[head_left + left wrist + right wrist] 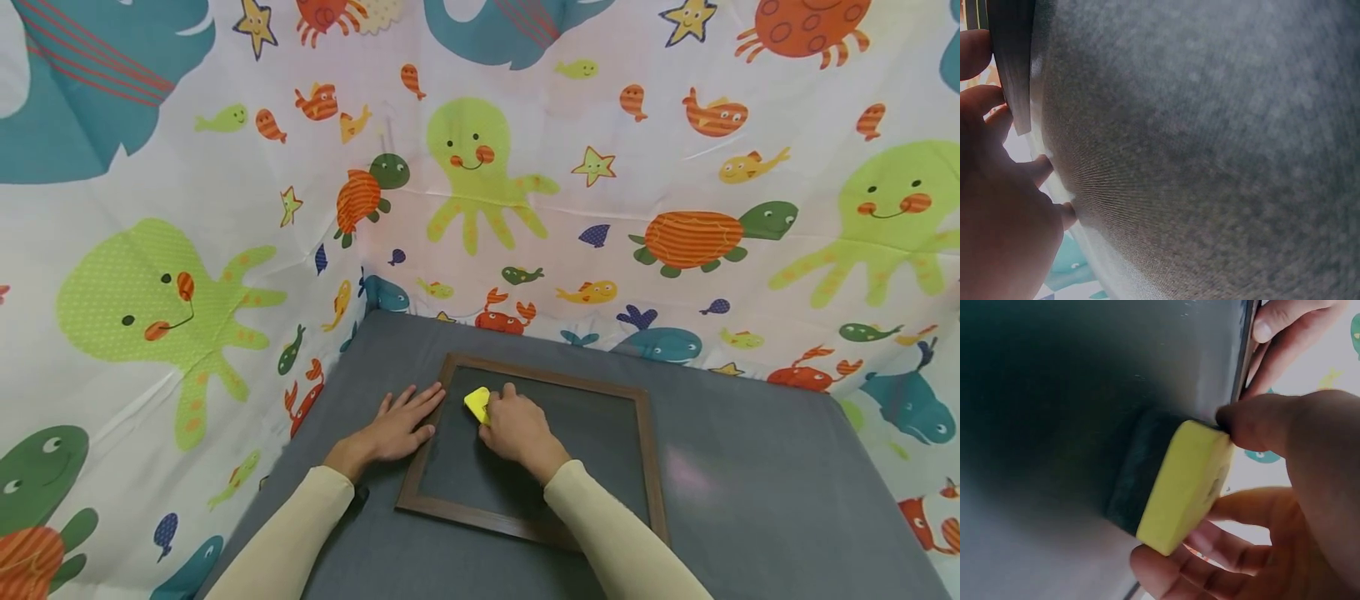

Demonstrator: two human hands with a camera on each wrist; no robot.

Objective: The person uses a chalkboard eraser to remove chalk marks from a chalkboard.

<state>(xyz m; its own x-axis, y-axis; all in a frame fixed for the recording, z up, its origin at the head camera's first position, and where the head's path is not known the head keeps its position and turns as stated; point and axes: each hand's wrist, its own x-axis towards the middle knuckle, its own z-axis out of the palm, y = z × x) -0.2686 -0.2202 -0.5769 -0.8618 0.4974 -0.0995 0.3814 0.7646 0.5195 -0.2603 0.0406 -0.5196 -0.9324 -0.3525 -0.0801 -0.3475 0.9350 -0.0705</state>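
A small blackboard [600, 442] with a brown wooden frame lies flat on the grey-covered table. My right hand [517, 427] grips a yellow board eraser [476, 402] over the board's upper left part. In the right wrist view, the thumb and fingers pinch the sides of the eraser [1180, 487], and its dark felt face is against the board's surface. My left hand [399, 427] rests at the board's left edge with fingers spread. In the left wrist view, some of its fingers touch the frame [1015, 69], and others reach the cloth.
Grey cloth [750, 492] covers the table around the board. A white curtain [540, 108] printed with sea animals hangs behind and along both sides of the table. A few faint pale specks show on the board in the right wrist view.
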